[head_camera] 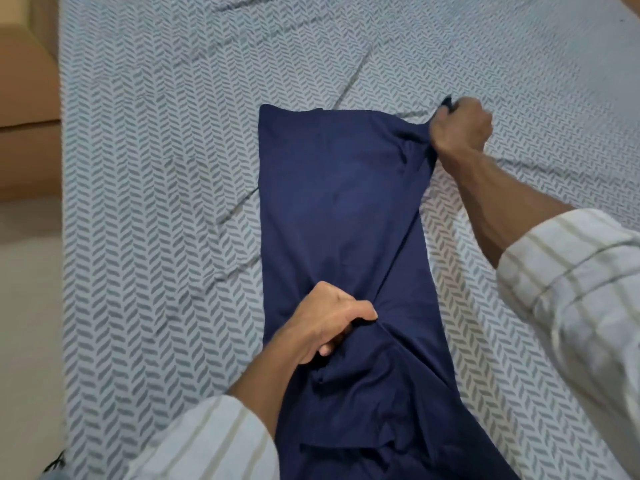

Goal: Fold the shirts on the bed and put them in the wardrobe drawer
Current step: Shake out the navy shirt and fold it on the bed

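Navy shirt (341, 216) on herringbone bedsheet (156, 168); left hand (325, 323), right hand (460, 124) fingers clutch it | beige floor (27, 306)

The shirt (343, 209) lies lengthwise on the bed (156, 150), running away from me. My left hand (325, 323) grips its near part. My right hand (460, 128) grips its far right corner.

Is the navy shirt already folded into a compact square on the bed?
No: the navy shirt lies as a long strip on the bed, with the left hand and right hand each gripping it.
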A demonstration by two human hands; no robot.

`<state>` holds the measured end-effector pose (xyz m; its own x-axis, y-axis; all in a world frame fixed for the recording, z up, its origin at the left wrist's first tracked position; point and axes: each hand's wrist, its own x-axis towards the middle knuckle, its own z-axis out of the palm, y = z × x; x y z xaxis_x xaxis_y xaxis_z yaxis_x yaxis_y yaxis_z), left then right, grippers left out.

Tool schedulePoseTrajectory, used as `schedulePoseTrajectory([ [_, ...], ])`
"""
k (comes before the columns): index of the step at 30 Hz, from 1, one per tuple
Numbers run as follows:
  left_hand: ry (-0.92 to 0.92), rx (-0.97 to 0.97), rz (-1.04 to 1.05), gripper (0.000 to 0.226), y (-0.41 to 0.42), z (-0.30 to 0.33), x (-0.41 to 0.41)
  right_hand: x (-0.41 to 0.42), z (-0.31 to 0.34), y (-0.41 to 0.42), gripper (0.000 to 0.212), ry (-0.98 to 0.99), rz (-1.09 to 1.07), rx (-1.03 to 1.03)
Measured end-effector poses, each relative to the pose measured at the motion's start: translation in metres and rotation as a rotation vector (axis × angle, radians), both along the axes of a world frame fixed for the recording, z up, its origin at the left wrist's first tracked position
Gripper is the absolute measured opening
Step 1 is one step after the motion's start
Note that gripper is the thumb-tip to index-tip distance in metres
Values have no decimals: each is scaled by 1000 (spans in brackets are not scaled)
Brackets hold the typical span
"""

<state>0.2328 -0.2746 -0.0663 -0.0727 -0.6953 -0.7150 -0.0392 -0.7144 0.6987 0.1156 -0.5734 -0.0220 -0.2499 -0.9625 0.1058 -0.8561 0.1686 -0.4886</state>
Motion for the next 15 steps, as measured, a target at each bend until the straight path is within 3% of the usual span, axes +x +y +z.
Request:
schedulePoseTrajectory([
  [6,-9,5,-7,41,0,-1,-1,80,18,-8,37,-106,190,-11],
  [15,-34,13,9,44,-1,-7,-2,123,-34,10,24,-549,451,362],
])
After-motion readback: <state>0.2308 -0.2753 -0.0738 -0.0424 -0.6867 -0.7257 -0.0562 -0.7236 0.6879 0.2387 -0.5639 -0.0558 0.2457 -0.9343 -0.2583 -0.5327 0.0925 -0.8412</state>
